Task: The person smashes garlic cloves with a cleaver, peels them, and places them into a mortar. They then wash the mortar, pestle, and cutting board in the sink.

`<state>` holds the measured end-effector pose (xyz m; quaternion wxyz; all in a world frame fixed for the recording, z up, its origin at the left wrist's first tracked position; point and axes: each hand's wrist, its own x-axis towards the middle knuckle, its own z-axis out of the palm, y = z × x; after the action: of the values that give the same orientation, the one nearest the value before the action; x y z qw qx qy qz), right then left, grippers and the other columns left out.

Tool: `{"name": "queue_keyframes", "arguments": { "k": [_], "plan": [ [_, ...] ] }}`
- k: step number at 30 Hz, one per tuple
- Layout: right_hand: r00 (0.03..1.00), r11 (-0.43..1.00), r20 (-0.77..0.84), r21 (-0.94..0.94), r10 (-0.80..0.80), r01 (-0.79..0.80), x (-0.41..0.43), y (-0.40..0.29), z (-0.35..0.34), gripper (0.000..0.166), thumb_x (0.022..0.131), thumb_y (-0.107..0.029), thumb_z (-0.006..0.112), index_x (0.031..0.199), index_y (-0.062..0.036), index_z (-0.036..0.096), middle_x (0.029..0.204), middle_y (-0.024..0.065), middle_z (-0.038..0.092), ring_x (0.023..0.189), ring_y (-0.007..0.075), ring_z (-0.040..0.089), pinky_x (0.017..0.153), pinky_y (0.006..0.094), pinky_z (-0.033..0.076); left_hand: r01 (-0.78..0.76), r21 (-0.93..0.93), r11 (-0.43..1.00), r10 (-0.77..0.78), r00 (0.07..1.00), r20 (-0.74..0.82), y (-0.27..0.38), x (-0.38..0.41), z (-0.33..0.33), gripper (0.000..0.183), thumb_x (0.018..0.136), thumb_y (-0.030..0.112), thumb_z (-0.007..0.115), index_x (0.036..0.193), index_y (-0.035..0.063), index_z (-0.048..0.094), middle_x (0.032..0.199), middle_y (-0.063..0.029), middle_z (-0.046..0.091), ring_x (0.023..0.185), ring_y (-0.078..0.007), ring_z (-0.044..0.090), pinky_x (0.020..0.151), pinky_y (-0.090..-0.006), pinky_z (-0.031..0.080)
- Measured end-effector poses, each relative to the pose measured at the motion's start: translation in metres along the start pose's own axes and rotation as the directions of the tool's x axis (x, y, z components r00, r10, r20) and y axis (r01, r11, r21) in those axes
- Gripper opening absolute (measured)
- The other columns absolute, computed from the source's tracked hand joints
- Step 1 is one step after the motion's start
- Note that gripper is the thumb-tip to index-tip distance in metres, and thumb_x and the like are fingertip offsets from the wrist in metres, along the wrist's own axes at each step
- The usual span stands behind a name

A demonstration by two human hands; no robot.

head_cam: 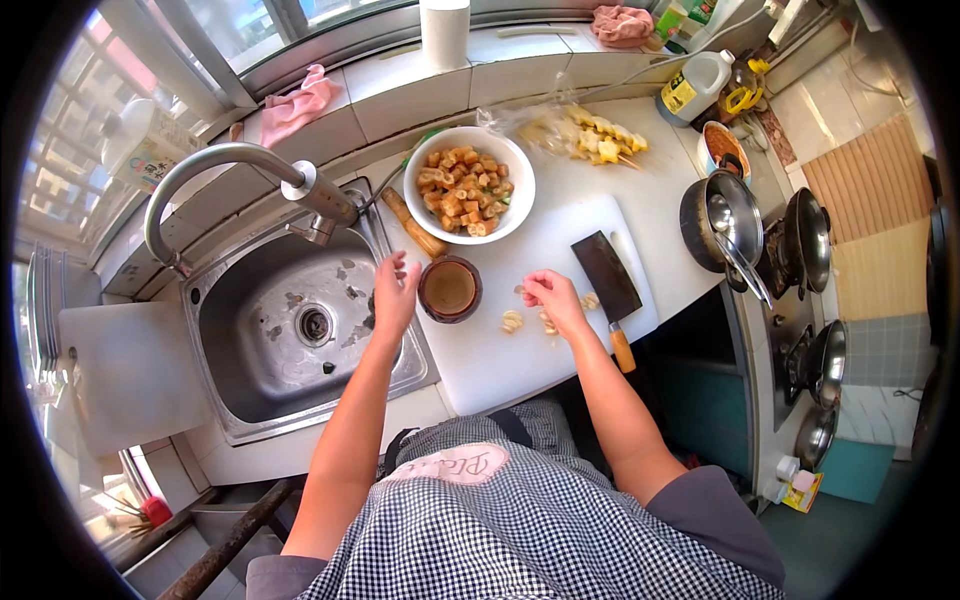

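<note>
My left hand [396,291] is just left of a brown mortar [450,289], its fingers apart and holding nothing. The mortar stands on a white cutting board [480,367] and looks empty inside. My right hand [553,298] is over the board, thumb and fingers pinched together, with a small pale slice, apparently garlic [519,289], at their tips. Small piles of sliced garlic [511,322] lie below and beside that hand, partly hidden by it. A cleaver [606,276] with a wooden handle rests flat to its right, the handle past the board's edge. Behind the mortar lies a wooden pestle [414,223].
A white bowl [525,187] of browned chunks stands behind the mortar. Skewered food [606,136] lies beside a plastic bag at the back. The steel sink [262,375] and faucet [217,154] are left; a saucepan [694,225] with a ladle and the stove [784,330] are right.
</note>
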<state>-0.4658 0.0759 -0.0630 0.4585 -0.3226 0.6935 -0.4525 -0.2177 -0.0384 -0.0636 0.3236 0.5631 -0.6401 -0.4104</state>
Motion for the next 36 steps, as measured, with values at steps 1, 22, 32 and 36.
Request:
{"name": "queue_keyframes", "arguments": {
  "k": [1, 22, 32, 36],
  "plan": [
    [0.985, 0.967, -0.070, -0.215, -0.157, 0.138, -0.003, -0.009, 0.008, 0.019, 0.079, -0.008, 0.059, 0.098, -0.0036, 0.057, 0.096, 0.0100, 0.057, 0.066, 0.0169, 0.058, 0.064, 0.0271, 0.049, 0.006, -0.051, 0.999, -0.005, 1.000, 0.014, 0.002, -0.010, -0.001, 0.040, 0.082, 0.026, 0.059, 0.112, 0.0002, 0.050, 0.098, -0.0162, 0.052, 0.082, -0.0217, 0.053, 0.075, -0.0329, 0.044],
    [0.974, 0.972, 0.202, -0.229, 0.105, -0.057, -0.024, 0.003, -0.005, 0.022, 0.070, -0.003, 0.057, 0.091, -0.0066, 0.054, 0.083, 0.0123, 0.057, 0.076, 0.0250, 0.057, 0.068, 0.0340, 0.046, -0.290, 0.180, 0.940, 0.213, 0.911, 0.353, 0.052, -0.061, 0.002, 0.094, 0.053, 0.025, 0.082, 0.126, 0.0063, 0.027, 0.123, -0.0152, 0.037, 0.115, -0.0316, 0.040, 0.093, -0.0372, 0.041],
    [0.846, 0.290, 0.467, -0.798, -0.256, 0.528, -0.036, 0.012, 0.025, 0.021, 0.071, -0.006, 0.054, 0.092, -0.0097, 0.054, 0.086, 0.0095, 0.049, 0.079, 0.0298, 0.053, 0.065, 0.0401, 0.048, -0.318, 0.146, 0.937, 0.260, 0.912, 0.317, 0.046, -0.065, 0.004, 0.092, 0.054, 0.024, 0.081, 0.125, 0.0031, 0.027, 0.123, -0.0163, 0.037, 0.115, -0.0321, 0.040, 0.095, -0.0366, 0.039],
    [0.843, 0.251, 0.472, -0.810, -0.257, 0.530, -0.040, 0.012, 0.025, 0.019, 0.074, -0.006, 0.050, 0.091, -0.0102, 0.055, 0.087, 0.0096, 0.049, 0.077, 0.0296, 0.054, 0.064, 0.0397, 0.049, -0.295, 0.158, 0.942, 0.242, 0.927, 0.288, 0.052, -0.069, 0.003, 0.089, 0.055, 0.024, 0.081, 0.124, 0.0033, 0.029, 0.121, -0.0166, 0.039, 0.114, -0.0323, 0.041, 0.094, -0.0368, 0.039]
  ]
}}
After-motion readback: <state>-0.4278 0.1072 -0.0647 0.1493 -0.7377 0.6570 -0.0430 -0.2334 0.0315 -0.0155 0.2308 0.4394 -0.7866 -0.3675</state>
